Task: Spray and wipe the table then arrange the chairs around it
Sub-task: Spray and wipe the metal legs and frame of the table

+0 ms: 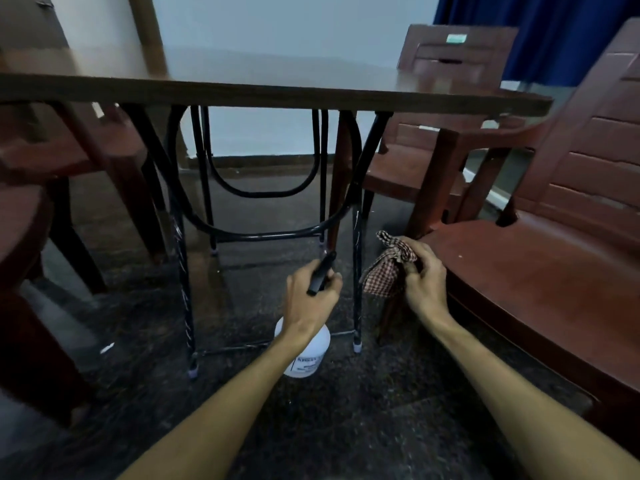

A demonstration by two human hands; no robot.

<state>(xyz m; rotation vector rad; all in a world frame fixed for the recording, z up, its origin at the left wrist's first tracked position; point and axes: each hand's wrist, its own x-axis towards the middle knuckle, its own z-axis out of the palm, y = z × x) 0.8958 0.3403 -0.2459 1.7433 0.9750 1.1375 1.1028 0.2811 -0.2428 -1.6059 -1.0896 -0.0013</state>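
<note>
Below the near edge of the counter, left hand gripping bottle by its black top, right hand clutching checked cloth, chair beside it.

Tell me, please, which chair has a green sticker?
The chair beyond the far right corner of the table: a green sticker sits atop its backrest; none of the rest has one.
</note>
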